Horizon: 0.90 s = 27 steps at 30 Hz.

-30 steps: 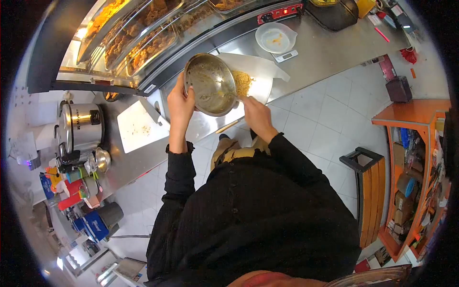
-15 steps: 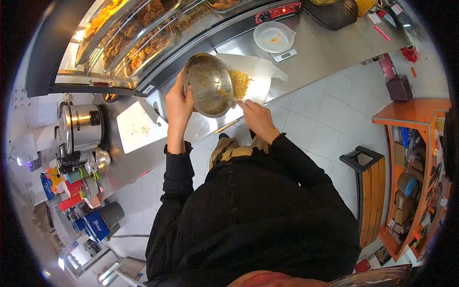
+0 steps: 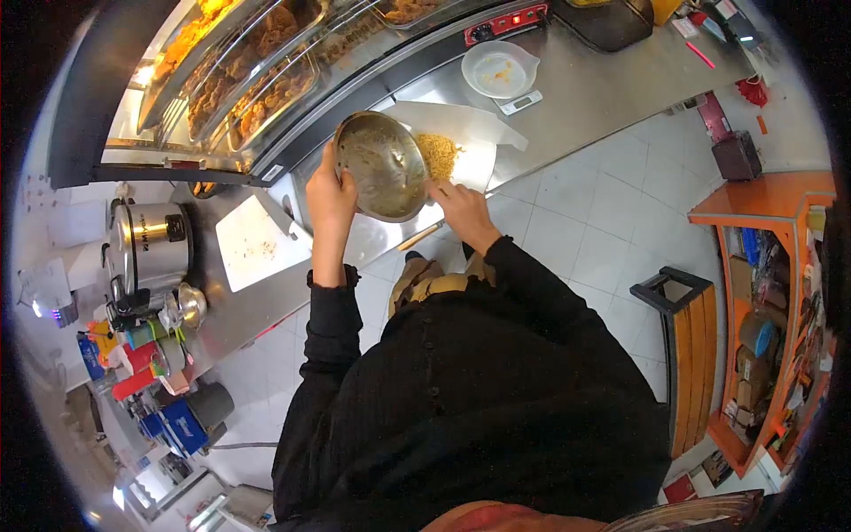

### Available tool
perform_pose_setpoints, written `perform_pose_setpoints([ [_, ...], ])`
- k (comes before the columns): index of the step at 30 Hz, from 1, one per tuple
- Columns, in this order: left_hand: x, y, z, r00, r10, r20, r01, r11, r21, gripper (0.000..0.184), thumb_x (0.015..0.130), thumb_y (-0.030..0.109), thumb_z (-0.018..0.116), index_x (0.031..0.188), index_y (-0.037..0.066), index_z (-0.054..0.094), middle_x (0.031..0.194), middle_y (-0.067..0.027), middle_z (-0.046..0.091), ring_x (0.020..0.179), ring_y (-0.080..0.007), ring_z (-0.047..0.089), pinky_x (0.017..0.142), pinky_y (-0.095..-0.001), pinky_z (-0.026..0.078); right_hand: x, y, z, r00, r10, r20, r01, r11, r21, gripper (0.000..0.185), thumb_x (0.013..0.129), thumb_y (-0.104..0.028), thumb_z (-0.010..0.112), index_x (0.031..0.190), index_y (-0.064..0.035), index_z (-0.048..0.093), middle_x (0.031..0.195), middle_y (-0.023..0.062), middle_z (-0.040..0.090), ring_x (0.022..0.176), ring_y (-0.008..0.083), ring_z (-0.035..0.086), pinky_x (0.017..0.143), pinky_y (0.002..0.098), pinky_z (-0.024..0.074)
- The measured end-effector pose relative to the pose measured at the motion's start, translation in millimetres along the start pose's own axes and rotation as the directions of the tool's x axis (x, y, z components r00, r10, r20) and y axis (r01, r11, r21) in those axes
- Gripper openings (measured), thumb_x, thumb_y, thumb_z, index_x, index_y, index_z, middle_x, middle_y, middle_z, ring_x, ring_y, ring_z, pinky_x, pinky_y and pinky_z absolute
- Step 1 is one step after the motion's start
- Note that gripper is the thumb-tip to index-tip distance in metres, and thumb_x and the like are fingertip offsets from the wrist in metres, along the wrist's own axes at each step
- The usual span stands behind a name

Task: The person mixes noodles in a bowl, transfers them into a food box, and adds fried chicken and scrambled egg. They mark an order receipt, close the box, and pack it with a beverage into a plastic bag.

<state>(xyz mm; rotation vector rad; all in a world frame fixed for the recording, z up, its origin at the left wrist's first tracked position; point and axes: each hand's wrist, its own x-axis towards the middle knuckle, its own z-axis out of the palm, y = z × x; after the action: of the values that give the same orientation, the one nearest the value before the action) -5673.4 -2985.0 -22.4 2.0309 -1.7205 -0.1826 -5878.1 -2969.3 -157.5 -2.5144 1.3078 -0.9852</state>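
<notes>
My left hand (image 3: 330, 197) grips the left rim of a metal mixing bowl (image 3: 377, 168), which is tilted so its inside faces me. Food residue streaks the bowl's inner wall. Beside the bowl's right rim, a heap of yellow-brown food (image 3: 438, 156), in fine pieces like rice or chopped noodles, lies on white paper (image 3: 480, 167) on the counter. My right hand (image 3: 464, 213) is at the bowl's lower right rim, its fingers closed. Whatever those fingers hold is hidden from this angle.
A steel counter (image 3: 585, 97) carries a white plastic bowl (image 3: 498, 71), a small scale (image 3: 519, 103) and a white cutting board (image 3: 257, 244). The heated food case (image 3: 266, 80) rises behind. A rice cooker (image 3: 152, 239) stands left; a wooden stool (image 3: 691, 372) and orange shelf (image 3: 753, 208) stand right.
My right hand has shifted slightly up and left, closer against the bowl's rim. The bowl stays tilted in my left hand, turned a little. The whole view has drifted slightly.
</notes>
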Motion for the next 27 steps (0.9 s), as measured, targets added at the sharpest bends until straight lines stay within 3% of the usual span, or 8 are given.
perform_pose_setpoints([
  [2, 0, -2, 0, 0.999, -0.045, -0.014, 0.045, 0.999, -0.011, 0.051, 0.075, 0.002, 0.055, 0.125, 0.005, 0.049, 0.078, -0.0235, 0.062, 0.069, -0.0387, 0.061, 0.061, -0.0447, 0.047, -8, 11, -10, 0.997, 0.067, 0.032, -0.064, 0.995, -0.078, 0.042, 0.071, -0.002, 0.055, 0.112, -0.0089, 0.059, 0.079, 0.0036, 0.052, 0.065, 0.0182, 0.057, 0.055, 0.0305, 0.0485],
  [5, -3, -24, 6, 0.986, 0.080, -0.144, -0.080, 0.997, 0.010, 0.050, 0.075, 0.001, 0.055, 0.125, 0.003, 0.049, 0.079, -0.0238, 0.062, 0.070, -0.0390, 0.061, 0.062, -0.0447, 0.047, -21, 22, -23, 0.977, 0.210, 0.030, -0.205, 0.972, -0.110, 0.041, 0.073, -0.003, 0.054, 0.113, -0.0106, 0.058, 0.077, 0.0042, 0.051, 0.062, 0.0201, 0.058, 0.053, 0.0322, 0.0486],
  [10, -8, -34, 0, 0.993, -0.005, -0.114, 0.000, 0.999, -0.043, 0.047, 0.076, 0.002, 0.055, 0.122, 0.003, 0.051, 0.080, -0.0243, 0.062, 0.069, -0.0396, 0.060, 0.061, -0.0447, 0.046, -8, 16, -13, 0.920, 0.384, 0.079, -0.380, 0.923, -0.058, 0.031, 0.077, -0.003, 0.052, 0.107, -0.0096, 0.059, 0.077, 0.0077, 0.055, 0.066, 0.0255, 0.060, 0.054, 0.0362, 0.0493],
  [15, -22, -52, -3, 0.992, -0.087, -0.092, 0.086, 0.996, -0.018, 0.047, 0.077, 0.002, 0.053, 0.123, 0.006, 0.051, 0.077, -0.0233, 0.062, 0.067, -0.0384, 0.061, 0.060, -0.0445, 0.047, 0, 13, -17, 0.874, 0.478, 0.085, -0.485, 0.845, 0.225, 0.016, 0.084, -0.012, 0.051, 0.095, -0.0121, 0.063, 0.079, 0.0104, 0.061, 0.071, 0.0323, 0.060, 0.061, 0.0419, 0.0476],
  [18, -30, -56, -2, 0.982, -0.057, -0.177, 0.035, 0.992, -0.124, 0.046, 0.078, 0.002, 0.052, 0.124, 0.006, 0.051, 0.077, -0.0224, 0.063, 0.068, -0.0363, 0.063, 0.061, -0.0435, 0.049, 0, 20, -8, 0.879, 0.446, 0.170, -0.461, 0.885, 0.060, 0.017, 0.085, -0.012, 0.051, 0.096, -0.0121, 0.063, 0.080, 0.0096, 0.062, 0.073, 0.0312, 0.061, 0.062, 0.0413, 0.0479],
  [21, -33, -47, -14, 0.957, -0.290, -0.034, 0.281, 0.946, -0.159, 0.046, 0.078, 0.002, 0.052, 0.123, 0.005, 0.050, 0.085, -0.0226, 0.064, 0.073, -0.0353, 0.064, 0.064, -0.0417, 0.050, 8, 19, -8, 0.880, 0.424, 0.211, -0.456, 0.879, 0.136, 0.017, 0.085, -0.013, 0.051, 0.096, -0.0122, 0.063, 0.081, 0.0091, 0.063, 0.073, 0.0308, 0.061, 0.063, 0.0408, 0.0483],
  [23, -35, -63, -6, 0.968, -0.221, -0.120, 0.197, 0.963, -0.184, 0.046, 0.078, 0.002, 0.052, 0.124, 0.006, 0.050, 0.089, -0.0230, 0.064, 0.072, -0.0345, 0.065, 0.065, -0.0409, 0.050, 15, 12, -11, 0.899, 0.421, 0.121, -0.436, 0.886, 0.160, 0.017, 0.086, -0.014, 0.051, 0.096, -0.0129, 0.065, 0.081, 0.0090, 0.063, 0.074, 0.0306, 0.061, 0.064, 0.0407, 0.0484],
  [27, -42, -91, 5, 0.967, -0.194, -0.168, 0.153, 0.961, -0.228, 0.047, 0.079, 0.002, 0.053, 0.126, 0.006, 0.049, 0.091, -0.0232, 0.064, 0.068, -0.0328, 0.065, 0.064, -0.0384, 0.051, 12, 24, 10, 0.908, 0.313, 0.279, -0.362, 0.921, 0.144, 0.019, 0.087, -0.015, 0.050, 0.098, -0.0152, 0.066, 0.084, 0.0091, 0.064, 0.071, 0.0299, 0.062, 0.064, 0.0401, 0.0490],
])
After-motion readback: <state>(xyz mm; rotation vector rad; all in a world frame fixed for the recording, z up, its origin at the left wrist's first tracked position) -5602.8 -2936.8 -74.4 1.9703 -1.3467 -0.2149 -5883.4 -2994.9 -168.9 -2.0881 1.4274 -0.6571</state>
